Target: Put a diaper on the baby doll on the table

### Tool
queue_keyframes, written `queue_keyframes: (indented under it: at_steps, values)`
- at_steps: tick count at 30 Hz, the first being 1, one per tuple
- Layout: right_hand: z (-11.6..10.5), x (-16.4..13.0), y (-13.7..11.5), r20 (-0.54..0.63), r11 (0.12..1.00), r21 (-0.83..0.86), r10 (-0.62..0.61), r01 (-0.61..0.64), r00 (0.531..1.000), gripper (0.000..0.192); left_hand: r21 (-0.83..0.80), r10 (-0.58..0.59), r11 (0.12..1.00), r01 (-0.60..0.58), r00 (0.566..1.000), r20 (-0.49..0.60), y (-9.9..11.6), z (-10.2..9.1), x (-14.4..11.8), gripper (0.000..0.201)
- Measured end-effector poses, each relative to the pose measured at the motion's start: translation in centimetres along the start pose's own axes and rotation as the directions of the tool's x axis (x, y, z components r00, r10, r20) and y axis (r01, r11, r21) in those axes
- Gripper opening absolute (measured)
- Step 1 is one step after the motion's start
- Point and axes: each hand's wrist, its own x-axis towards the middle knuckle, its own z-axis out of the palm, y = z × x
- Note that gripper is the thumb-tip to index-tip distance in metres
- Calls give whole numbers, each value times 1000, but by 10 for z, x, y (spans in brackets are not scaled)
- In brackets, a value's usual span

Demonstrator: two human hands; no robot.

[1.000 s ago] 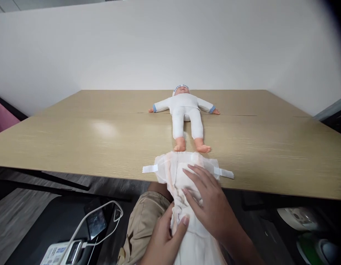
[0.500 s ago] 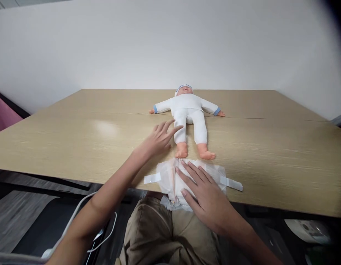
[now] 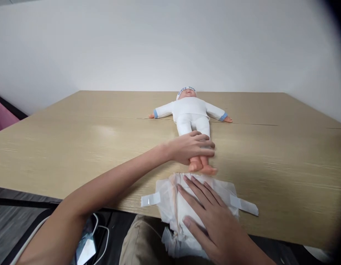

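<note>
Illumination is bright, even and diffuse, with no hard directional source. A soft specular patch sits on the table (image 3: 104, 129) toward 10 o'clock from frame centre, indicating overhead lighting. Shadows are faint: a weak, soft-edged one lies under the left hand (image 3: 191, 147) and another under the right hand (image 3: 211, 217). The wall (image 3: 159, 44) renders as uniform pale grey without glare. Wide-angle distortion bows the table edges, stretching the image toward 3 and 9 o'clock. Dark vignetting covers the corners at 1 and 5 o'clock. Motion blur smears the doll's feet (image 3: 202, 167) and the table grain at 4 o'clock. The central area is acceptably sharp.
</note>
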Motion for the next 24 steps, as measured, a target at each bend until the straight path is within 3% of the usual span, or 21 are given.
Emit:
queue_keyframes:
  at_steps: [3, 5, 7, 9, 12, 15, 24]
  values:
    - [-3, 7, 7, 26, 999, 22, -28, 28, 999, 84, -5, 47, 999, -47, 999, -12, -5, -6, 5, 27]
    - [-3, 16, 14, 36, 999, 35, -39, 38, 999, 84, 49, 164, 985, -163, 986, -29, -9, -17, 8, 34]
    - [-2, 27, 22, 30, 999, 37, -38, 37, 999, 80, 102, 323, 944, -313, 941, -98, -14, -33, 11, 35]
    - [0, 41, 32, 19, 999, 28, -32, 31, 999, 76, 82, 408, 913, -400, 889, -208, -16, -54, 14, 35]
    - [3, 70, 50, 26, 1000, 20, -23, 23, 999, 67, -58, 331, 926, -372, 877, -348, -18, -82, 16, 37]
    - [1, 109, 74, 48, 999, 37, -25, 23, 999, 62, -127, 243, 938, -322, 874, -422, -19, -99, 13, 39]
    - [-26, 238, 157, -144, 989, 145, 4, 17, 990, 47, -121, 94, 974, -192, 827, -554, -21, -113, 3, 40]
